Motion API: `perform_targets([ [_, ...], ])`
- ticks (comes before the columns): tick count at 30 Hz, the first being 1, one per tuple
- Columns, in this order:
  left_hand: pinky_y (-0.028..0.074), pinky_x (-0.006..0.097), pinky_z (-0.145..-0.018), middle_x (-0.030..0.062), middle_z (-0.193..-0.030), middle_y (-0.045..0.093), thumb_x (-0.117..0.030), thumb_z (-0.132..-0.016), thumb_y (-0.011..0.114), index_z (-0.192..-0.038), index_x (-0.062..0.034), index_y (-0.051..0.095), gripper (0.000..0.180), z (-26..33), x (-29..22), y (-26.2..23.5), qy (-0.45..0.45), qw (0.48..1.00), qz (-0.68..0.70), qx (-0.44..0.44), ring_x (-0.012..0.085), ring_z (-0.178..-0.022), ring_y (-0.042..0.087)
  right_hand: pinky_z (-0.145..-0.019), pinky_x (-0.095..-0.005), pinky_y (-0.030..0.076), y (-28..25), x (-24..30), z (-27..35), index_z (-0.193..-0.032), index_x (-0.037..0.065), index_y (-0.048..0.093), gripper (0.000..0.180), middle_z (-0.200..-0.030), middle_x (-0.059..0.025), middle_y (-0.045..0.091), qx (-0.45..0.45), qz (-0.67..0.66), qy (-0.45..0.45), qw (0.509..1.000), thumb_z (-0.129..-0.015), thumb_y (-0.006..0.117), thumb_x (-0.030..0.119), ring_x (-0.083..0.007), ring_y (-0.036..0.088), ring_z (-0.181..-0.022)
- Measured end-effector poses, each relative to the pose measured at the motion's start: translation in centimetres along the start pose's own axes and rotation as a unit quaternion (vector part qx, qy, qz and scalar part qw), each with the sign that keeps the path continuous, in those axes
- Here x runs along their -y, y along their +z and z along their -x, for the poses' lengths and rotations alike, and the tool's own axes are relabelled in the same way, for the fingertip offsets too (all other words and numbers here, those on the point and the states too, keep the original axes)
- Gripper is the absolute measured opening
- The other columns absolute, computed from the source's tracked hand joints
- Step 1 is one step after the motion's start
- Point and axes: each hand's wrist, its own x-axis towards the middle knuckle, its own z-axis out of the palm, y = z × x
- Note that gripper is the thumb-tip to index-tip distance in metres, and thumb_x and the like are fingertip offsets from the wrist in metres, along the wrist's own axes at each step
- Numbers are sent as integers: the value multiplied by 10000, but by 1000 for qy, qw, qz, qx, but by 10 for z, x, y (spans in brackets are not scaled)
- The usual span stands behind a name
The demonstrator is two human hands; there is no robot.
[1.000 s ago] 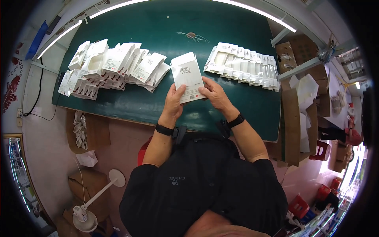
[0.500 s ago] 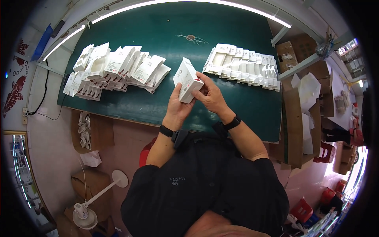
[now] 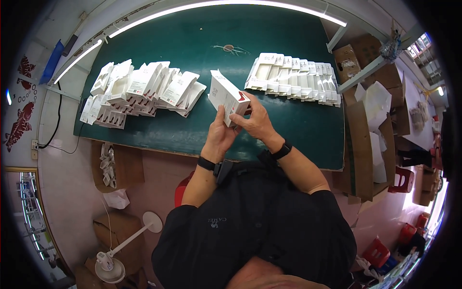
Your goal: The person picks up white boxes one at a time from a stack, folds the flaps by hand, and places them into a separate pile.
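Over the near middle of the green table, both my hands hold one white carton (image 3: 227, 98) with small print and a red mark. The carton is tilted, and a flap stands up at its far end. My left hand (image 3: 220, 132) grips its near left side, thumb on the printed face. My right hand (image 3: 256, 121) wraps its right edge, with the thumb across the near corner and the fingers partly hidden behind. A heap of similar white cartons (image 3: 144, 82) lies to the left. On the right, a row of overlapping white cartons (image 3: 293, 79) shows open, flapped ends.
The green table (image 3: 178, 43) has a round worn spot at its far middle. A large cardboard box (image 3: 358, 154) with white sheets stands against its right side. Below the left edge are a cardboard box (image 3: 130, 168) with white pieces and a white fan (image 3: 109, 267).
The carton has turned slightly in my hands, showing more of its red-marked end. My right thumb has slid toward its near corner. The whole view has shifted a little.
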Motion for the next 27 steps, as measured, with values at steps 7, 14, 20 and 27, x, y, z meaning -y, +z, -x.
perform_targets([
  [7, 468, 347, -885, 30, -1301, 570, -523, -1044, 431, -1426, -153, 449, 532, -4, 3, -11, -3, 1000, 28, -1, 168, -1120, 551, -833, -315, 551, -6, -7, -2, -1414, 29, 488, 652, -1200, -137, 653, 28, -30, -18, 999, -854, 775, 200, -182, 664, -980],
  [14, 497, 314, -776, 12, -1214, 617, -523, -1018, 503, -1361, -150, 507, 506, -1, 4, -10, 6, 1000, 7, -7, 144, -1047, 585, -752, -290, 553, -5, -13, -1, -1313, 17, 567, 486, -1023, -105, 697, 25, -78, 12, 997, -874, 718, 159, -148, 675, -864],
  [20, 511, 321, -788, 17, -1196, 630, -514, -1004, 540, -1343, -138, 519, 506, 2, -1, -5, 43, 999, -11, -8, 149, -1053, 599, -726, -292, 548, -6, -22, -4, -1275, 12, 584, 434, -1002, -101, 698, 50, -36, 7, 998, -877, 705, 138, -123, 668, -820],
  [27, 492, 327, -835, 14, -1221, 626, -503, -992, 573, -1355, -141, 513, 516, 1, 1, 0, 55, 996, 35, -57, 144, -1065, 595, -684, -312, 536, 0, -13, -6, -1272, 35, 583, 441, -948, -84, 682, 5, -37, -52, 998, -854, 713, 88, -146, 661, -771],
])
